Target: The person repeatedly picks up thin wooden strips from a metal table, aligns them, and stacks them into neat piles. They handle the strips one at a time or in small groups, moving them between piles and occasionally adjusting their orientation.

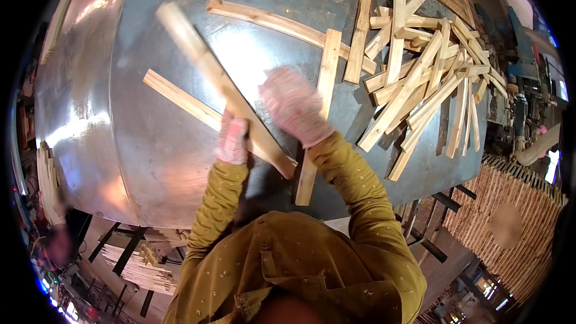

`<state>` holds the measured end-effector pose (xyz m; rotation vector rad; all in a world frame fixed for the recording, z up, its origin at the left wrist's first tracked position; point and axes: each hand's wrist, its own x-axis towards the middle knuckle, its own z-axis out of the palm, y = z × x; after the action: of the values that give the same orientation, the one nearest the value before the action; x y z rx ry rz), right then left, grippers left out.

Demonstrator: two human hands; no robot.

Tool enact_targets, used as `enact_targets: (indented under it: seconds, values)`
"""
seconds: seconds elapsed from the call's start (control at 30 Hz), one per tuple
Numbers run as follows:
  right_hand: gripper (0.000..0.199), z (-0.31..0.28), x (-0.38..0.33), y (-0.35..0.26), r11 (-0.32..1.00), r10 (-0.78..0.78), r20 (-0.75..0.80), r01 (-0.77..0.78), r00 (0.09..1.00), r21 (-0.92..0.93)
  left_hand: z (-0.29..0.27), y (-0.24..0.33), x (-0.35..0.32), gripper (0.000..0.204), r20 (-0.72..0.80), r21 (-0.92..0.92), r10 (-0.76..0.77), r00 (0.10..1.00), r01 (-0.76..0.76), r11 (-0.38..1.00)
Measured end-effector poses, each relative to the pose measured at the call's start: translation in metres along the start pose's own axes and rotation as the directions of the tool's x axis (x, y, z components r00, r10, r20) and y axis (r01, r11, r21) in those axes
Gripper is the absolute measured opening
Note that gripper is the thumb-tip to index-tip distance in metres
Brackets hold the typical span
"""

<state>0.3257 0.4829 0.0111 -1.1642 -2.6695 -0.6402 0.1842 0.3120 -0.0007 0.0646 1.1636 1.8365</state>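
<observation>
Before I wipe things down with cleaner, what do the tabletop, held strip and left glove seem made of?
Tabletop: probably bare metal, smooth, given its mirror-like glare. Held strip: wood, seemingly unvarnished, pale and brownish. Left glove: likely soft fabric, mottled pink and white.

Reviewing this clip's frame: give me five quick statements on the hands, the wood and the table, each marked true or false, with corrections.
1. The left hand holds a long wooden strip. True.
2. The loose pile of strips lies on the person's left side of the tabletop. False: it lies on the person's right.
3. The right hand looks blurred. True.
4. Both hands are bare. False: both wear pinkish-white gloves.
5. Every strip on the tabletop belongs to the pile. False: several lie apart from it, one of them passing beneath the held strip.
</observation>
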Motion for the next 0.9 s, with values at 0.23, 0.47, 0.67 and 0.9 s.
enact_targets:
  seconds: [0.23, 0.47, 0.67, 0.9]
  values:
    - [0.069, 0.068, -0.030, 0.103, 0.656, 0.677, 0.333, -0.743, 0.656, 0.129, -0.045, 0.002, 0.013, 0.039, -0.134, 0.132, -0.169, 0.976, 0.186, 0.974]
    - [0.078, -0.011, -0.028, 0.063, -0.040, 0.534, 0.587, -0.675, 0.609, 0.737, -0.073, 0.043, -0.002, 0.052, -0.162, -0.066, -0.164, 0.973, 0.155, 0.986]
    - [0.049, -0.047, 0.143, 0.026, 0.039, 0.453, 0.426, -0.494, 0.783, 0.868, -0.095, 0.065, -0.022, 0.061, -0.155, -0.120, -0.260, 0.953, 0.243, 0.963]
    - [0.087, -0.043, -0.013, -0.102, 0.661, -0.293, 0.381, -0.102, 0.877, 0.744, -0.122, 0.082, -0.002, 0.041, -0.364, -0.022, 0.019, 0.931, -0.029, 0.999]
